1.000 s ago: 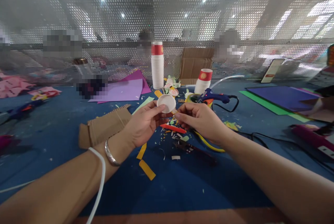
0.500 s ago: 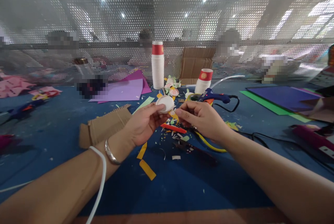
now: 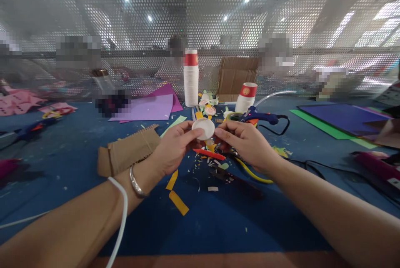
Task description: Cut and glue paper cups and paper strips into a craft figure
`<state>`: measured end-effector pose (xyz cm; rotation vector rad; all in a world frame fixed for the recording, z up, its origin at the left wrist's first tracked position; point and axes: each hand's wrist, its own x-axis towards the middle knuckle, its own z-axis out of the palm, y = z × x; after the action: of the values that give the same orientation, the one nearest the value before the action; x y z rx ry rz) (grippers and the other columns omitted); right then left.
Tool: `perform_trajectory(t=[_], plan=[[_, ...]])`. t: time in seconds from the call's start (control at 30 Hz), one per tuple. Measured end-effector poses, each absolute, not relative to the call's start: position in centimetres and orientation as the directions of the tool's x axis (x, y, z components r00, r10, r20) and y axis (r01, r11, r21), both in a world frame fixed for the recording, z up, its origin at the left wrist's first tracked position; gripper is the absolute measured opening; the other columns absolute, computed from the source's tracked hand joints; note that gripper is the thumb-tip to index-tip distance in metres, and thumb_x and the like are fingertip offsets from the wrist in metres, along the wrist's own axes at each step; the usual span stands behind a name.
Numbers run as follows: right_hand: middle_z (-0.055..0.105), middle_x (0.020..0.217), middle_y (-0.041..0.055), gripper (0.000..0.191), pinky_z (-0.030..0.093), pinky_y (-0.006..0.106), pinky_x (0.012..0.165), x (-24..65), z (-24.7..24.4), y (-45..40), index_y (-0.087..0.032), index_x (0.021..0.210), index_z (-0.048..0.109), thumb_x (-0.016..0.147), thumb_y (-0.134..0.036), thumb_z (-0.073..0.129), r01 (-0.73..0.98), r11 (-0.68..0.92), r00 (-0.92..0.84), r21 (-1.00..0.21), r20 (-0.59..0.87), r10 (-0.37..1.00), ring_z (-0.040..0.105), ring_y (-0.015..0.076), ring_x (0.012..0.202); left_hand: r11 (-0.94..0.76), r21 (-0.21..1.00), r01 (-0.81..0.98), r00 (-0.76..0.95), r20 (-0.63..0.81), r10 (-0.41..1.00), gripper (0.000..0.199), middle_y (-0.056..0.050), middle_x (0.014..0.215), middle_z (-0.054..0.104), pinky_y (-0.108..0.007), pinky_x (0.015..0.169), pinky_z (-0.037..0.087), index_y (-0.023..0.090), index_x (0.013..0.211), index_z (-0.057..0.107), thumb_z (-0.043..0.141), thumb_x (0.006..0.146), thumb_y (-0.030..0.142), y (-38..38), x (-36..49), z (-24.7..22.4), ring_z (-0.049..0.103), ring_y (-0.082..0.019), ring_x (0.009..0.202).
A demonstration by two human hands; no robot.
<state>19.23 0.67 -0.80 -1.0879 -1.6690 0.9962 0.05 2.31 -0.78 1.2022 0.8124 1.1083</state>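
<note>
My left hand is closed on a shallow white round piece with a raised rim, which looks like a cut-off paper cup bottom; the thumb presses on its face. At the right edge of that piece, the thumb and fingers of my right hand pinch its rim. The fingertips behind it are partly hidden. Yellow paper shows just below the piece. Beneath my hands lie an orange-red stick-like tool, dark-handled scissors and many paper scraps.
Behind my hands stand a tall paper cup stack and a shorter stack. A blue glue gun lies right of them. Folded cardboard and purple paper are at left, coloured sheets at right. A perforated metal screen rises behind.
The cup bottom has turned its face more towards me and sits slightly lower and further right. My right fingers have come up to its rim. The whole view has shifted a little.
</note>
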Motion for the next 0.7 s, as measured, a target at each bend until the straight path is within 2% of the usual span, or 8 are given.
perform_trajectory(t=[0.1, 0.2, 0.4, 0.7], plan=[[0.062, 0.07, 0.0001, 0.033, 0.045, 0.029, 0.059, 19.26, -0.94, 0.84, -0.02, 0.079, 0.063, 0.09, -0.051, 0.06, 0.252, 0.309, -0.241, -0.917, 0.25, 0.938, 0.055, 0.0128, 0.059, -0.268, 0.961, -0.067, 0.311, 0.275, 0.91, 0.022, -0.006, 0.092, 0.073, -0.027, 0.077, 0.052, 0.018, 0.102, 0.07, 0.075, 0.082, 0.027, 2.24, -0.34, -1.04, 0.066, -0.016, 0.082], [0.061, 0.071, -0.0002, 0.032, 0.046, 0.029, 0.06, 19.39, -1.13, 1.03, -0.02, 0.086, 0.064, 0.091, -0.052, 0.06, 0.261, 0.349, -0.264, -0.9, 0.282, 0.923, 0.057, 0.0139, 0.062, -0.391, 0.92, 0.038, 0.329, 0.358, 0.874, 0.019, -0.005, 0.09, 0.072, -0.029, 0.077, 0.049, 0.02, 0.101, 0.069, 0.072, 0.085, 0.03, 2.1, -0.61, -1.14, 0.064, -0.018, 0.083], [0.06, 0.075, -0.0001, 0.03, 0.044, 0.029, 0.06, 19.81, -1.2, 1.13, -0.022, 0.089, 0.064, 0.094, -0.051, 0.058, 0.348, 0.43, -0.289, -0.833, 0.341, 0.894, 0.057, 0.0146, 0.066, -0.38, 0.925, -0.002, 0.274, 0.366, 0.889, 0.015, -0.005, 0.084, 0.07, -0.029, 0.075, 0.046, 0.021, 0.092, 0.072, 0.076, 0.078, 0.024, 1.65, -0.54, -0.96, 0.059, -0.02, 0.083], [0.065, 0.082, 0.0015, 0.027, 0.042, 0.029, 0.062, 19.99, -0.86, 0.88, -0.023, 0.091, 0.068, 0.094, -0.049, 0.059, 0.448, 0.498, -0.269, -0.742, 0.42, 0.867, 0.056, 0.0156, 0.07, -0.485, 0.866, 0.122, 0.274, 0.44, 0.855, 0.013, -0.002, 0.081, 0.064, -0.029, 0.072, 0.039, 0.022, 0.094, 0.073, 0.073, 0.082, 0.024, 1.61, -0.73, -0.93, 0.05, -0.017, 0.075]])
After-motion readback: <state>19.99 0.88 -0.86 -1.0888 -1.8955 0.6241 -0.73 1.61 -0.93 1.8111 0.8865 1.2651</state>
